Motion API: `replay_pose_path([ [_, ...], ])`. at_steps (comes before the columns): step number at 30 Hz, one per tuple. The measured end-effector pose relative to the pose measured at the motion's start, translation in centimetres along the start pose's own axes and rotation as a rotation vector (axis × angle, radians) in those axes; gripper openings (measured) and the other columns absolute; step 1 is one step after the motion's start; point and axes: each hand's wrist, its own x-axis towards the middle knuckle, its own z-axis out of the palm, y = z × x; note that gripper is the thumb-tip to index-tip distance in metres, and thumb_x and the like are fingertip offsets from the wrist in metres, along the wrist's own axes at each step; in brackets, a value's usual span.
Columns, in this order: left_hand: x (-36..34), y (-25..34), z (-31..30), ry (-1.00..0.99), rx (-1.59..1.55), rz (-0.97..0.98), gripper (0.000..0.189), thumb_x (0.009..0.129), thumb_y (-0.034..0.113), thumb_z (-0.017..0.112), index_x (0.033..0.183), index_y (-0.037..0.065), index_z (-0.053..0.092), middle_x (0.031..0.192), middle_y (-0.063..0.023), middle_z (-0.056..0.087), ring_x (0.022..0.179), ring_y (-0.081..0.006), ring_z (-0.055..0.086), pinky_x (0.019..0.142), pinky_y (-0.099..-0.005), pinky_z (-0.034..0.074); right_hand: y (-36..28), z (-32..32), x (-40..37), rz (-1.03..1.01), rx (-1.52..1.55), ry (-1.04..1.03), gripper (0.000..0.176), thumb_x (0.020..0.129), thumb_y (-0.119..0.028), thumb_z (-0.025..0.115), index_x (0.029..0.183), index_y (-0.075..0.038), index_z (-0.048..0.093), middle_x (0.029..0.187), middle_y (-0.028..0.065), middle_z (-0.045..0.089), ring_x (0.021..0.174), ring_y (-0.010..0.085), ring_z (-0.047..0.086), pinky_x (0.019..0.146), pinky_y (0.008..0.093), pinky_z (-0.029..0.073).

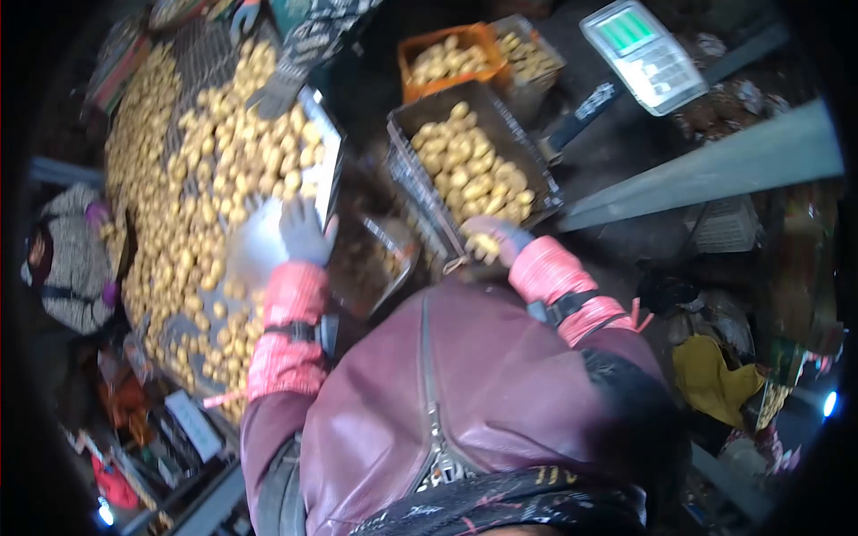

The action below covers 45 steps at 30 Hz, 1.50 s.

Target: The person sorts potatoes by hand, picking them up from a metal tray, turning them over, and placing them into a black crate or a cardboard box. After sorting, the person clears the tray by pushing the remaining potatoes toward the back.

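The person's left hand (304,234), in a grey-blue glove with a pink checked cuff, is flattened, fingers extended and unclenched, over a pale, blurred, sheet-like patch (255,241) at the near side of the heap; whether it presses on it I cannot tell. The right hand (502,239), gloved alike, curves over a few small yellow potatoes (483,246) at the near corner of the black plastic crate (413,186); whether its fingers are clamped on them I cannot tell. At far left, 1 person in a grey knitted top (76,259) and purple gloves faces the grey slatted sorting table (198,55), which is spread with loose yellow potatoes (170,241). Another person's dark grey gloved hand (281,89) reaches onto its far end. Rightward are 1 orange plastic crate (433,90) and the black crate, both holding potatoes, then a white scale (645,58) with a green display and a yellow cloth (712,380). The lower left clutter is hard to make out, and darkness cuts off the corners.
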Motion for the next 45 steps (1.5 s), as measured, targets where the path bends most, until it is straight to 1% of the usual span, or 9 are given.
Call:
replay_pose_path([
  [4,0.5,0.5,-1.2,-0.062,-0.018,-0.032,0.069,0.084,0.043,0.069,0.137,0.005,0.047,0.14,-0.0239,0.045,0.132,-0.0444,0.039,0.104,-0.0543,0.035,-1.0,-0.6,-0.1,-0.153,-0.015,0.307,0.033,0.092,-0.036,0.064,0.109,-0.009,0.065,0.085,0.005,0.066,0.066,0.0136,0.061,0.053,0.026,0.048],
  [13,0.4,0.8,-1.5,-0.08,0.04,-0.047,0.067,0.087,0.047,0.065,0.138,0.006,0.049,0.138,-0.0189,0.048,0.132,-0.04,0.04,0.101,-0.0518,0.036,-5.3,-0.6,6.6,-0.557,0.221,0.325,0.047,0.097,-0.02,0.059,0.14,-0.008,0.046,0.128,0.0107,0.054,0.113,0.028,0.061,0.082,0.0394,0.057],
  [26,1.1,1.8,-2.1,-0.145,0.089,-0.098,0.066,0.09,0.047,0.063,0.139,0.005,0.048,0.133,-0.0161,0.052,0.128,-0.0389,0.044,0.1,-0.0521,0.036,-2.1,-8.6,18.3,-0.13,-0.388,0.44,0.029,0.091,-0.027,0.068,0.112,-0.007,0.065,0.093,0.0053,0.066,0.082,0.0164,0.066,0.057,0.0302,0.051],
  [30,1.3,1.8,-2.3,-0.148,0.105,-0.077,0.065,0.089,0.047,0.063,0.137,0.005,0.049,0.132,-0.0162,0.052,0.127,-0.0388,0.044,0.1,-0.0532,0.035,-1.1,-13.4,26.4,-0.409,-1.098,0.42,0.043,0.087,-0.025,0.069,0.125,-0.007,0.063,0.094,0.0074,0.066,0.076,0.0161,0.063,0.062,0.0299,0.051],
  [31,1.2,1.9,-2.4,-0.156,0.101,-0.081,0.065,0.089,0.046,0.064,0.137,0.005,0.049,0.132,-0.0162,0.052,0.127,-0.0388,0.044,0.1,-0.0534,0.035,-1.9,-14.1,26.4,-0.741,-1.272,0.44,0.047,0.087,-0.025,0.068,0.129,-0.007,0.06,0.097,0.0088,0.067,0.075,0.0171,0.062,0.065,0.0308,0.052],
  [34,1.7,2.0,-2.5,-0.162,0.098,-0.09,0.065,0.089,0.046,0.064,0.137,0.005,0.049,0.132,-0.0161,0.052,0.126,-0.0388,0.044,0.101,-0.0541,0.035,-5.4,-12.8,25.9,-0.372,-0.882,0.581,0.052,0.089,-0.028,0.064,0.135,-0.006,0.055,0.105,0.0123,0.068,0.075,0.0177,0.063,0.069,0.0325,0.052],
  [37,1.9,2.3,-2.8,-0.181,0.096,-0.096,0.065,0.089,0.047,0.064,0.137,0.005,0.049,0.132,-0.016,0.052,0.126,-0.0388,0.044,0.101,-0.0545,0.034,-6.3,-10.6,23.2,-0.42,-0.877,0.559,0.049,0.091,-0.03,0.061,0.134,-0.007,0.056,0.106,0.0143,0.068,0.077,0.0195,0.064,0.072,0.0339,0.053],
  [40,1.9,2.4,-3.2,-0.191,0.092,-0.101,0.066,0.089,0.047,0.065,0.137,0.005,0.049,0.132,-0.0159,0.053,0.126,-0.039,0.044,0.102,-0.0546,0.034,-5.2,-7.5,24.8,-0.499,-1.155,0.441,0.044,0.091,-0.034,0.054,0.129,-0.012,0.059,0.117,0.02,0.063,0.108,0.034,0.062,0.093,0.0443,0.049],
  [45,1.7,2.1,-2.3,-0.148,0.034,-0.132,0.062,0.087,0.046,0.067,0.132,0.007,0.051,0.128,-0.0155,0.055,0.124,-0.039,0.045,0.102,-0.0541,0.033,-1.9,-3.3,23.5,-0.642,-1.539,0.36,0.029,0.09,-0.027,0.054,0.111,-0.01,0.066,0.105,0.0219,0.066,0.099,0.0399,0.063,0.086,0.0509,0.051],
])
